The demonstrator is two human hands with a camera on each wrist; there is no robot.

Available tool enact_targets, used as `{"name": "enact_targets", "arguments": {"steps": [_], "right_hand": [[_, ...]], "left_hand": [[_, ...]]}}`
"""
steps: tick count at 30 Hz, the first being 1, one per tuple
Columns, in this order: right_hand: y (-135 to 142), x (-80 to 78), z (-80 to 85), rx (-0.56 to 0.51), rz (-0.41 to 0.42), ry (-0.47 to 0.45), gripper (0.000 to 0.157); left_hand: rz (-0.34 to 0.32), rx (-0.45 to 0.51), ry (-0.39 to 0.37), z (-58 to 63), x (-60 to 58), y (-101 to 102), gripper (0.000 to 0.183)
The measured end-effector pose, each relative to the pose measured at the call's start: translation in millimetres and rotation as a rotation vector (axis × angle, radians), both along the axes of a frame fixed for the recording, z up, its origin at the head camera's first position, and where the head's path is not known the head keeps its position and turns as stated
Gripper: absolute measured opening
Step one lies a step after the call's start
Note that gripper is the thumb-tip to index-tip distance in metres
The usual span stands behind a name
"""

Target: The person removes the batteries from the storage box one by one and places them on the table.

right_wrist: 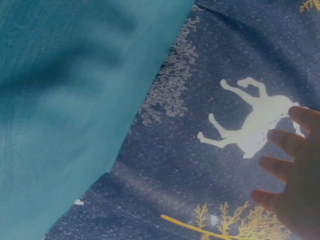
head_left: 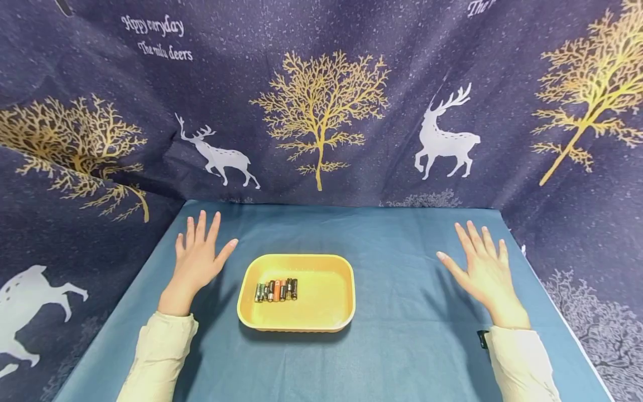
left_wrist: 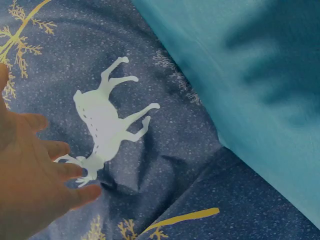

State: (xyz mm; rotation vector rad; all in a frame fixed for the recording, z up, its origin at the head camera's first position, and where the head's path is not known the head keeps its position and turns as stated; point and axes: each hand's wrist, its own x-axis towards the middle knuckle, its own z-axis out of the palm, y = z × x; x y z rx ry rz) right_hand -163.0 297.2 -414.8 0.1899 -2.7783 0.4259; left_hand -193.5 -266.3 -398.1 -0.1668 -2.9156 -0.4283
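A yellow tray [head_left: 326, 298] sits on a blue tablecloth [head_left: 397, 357], a little left of the middle and between the person's two hands. Inside it, towards its left side, a row of small batteries [head_left: 277, 290] lies side by side (orange, green and dark ones among them), all pointing roughly the same way, away from the person. The rest of the tray's yellow floor shows bare.

The left hand [head_left: 197, 265] is held out to the left of the tray, apart from it, with its fingers straight and spread and its thumb angled towards the tray. The right hand [head_left: 484, 273] is held out on the other side, farther from the tray, its fingers likewise spread and its thumb pointing inward. Both cast soft shadows on the tablecloth.

Pale sleeves [head_left: 163, 349] cover both forearms, and a small dark object [head_left: 483, 339] shows at the right cuff. Behind the table hangs a dark blue curtain [head_left: 372, 173] printed with golden trees [head_left: 320, 134], white deer [head_left: 447, 148] and white lettering [head_left: 156, 26]; both wrist views show mostly this curtain beside the tablecloth, with spread fingers in front.
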Motion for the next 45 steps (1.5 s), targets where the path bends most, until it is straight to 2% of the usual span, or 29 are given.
{"name": "enact_targets", "arguments": {"steps": [10, 23, 31, 45], "right_hand": [[-9.6, 3.8, 10.3, 0.007, 0.042, -0.008, 0.078], [-32.3, 4.8, 24.3, 0.0, 0.13, 0.075, 0.075], [-45.8, 5.5, 29.9, -0.018, 0.236, 0.075, 0.074], [-75.9, -1.7, 33.4, -0.027, 0.352, 0.096, 0.073]], "left_hand": [[-0.035, 0.0, -0.032, 8.5, 5.0, 8.1, 0.08], [-0.089, 0.006, -0.058, 15.9, 14.7, 14.5, 0.079], [-0.112, 0.003, -0.059, 19.9, 18.1, 18.9, 0.078], [-0.132, -0.007, -0.033, 22.9, 25.5, 25.2, 0.073]]}}
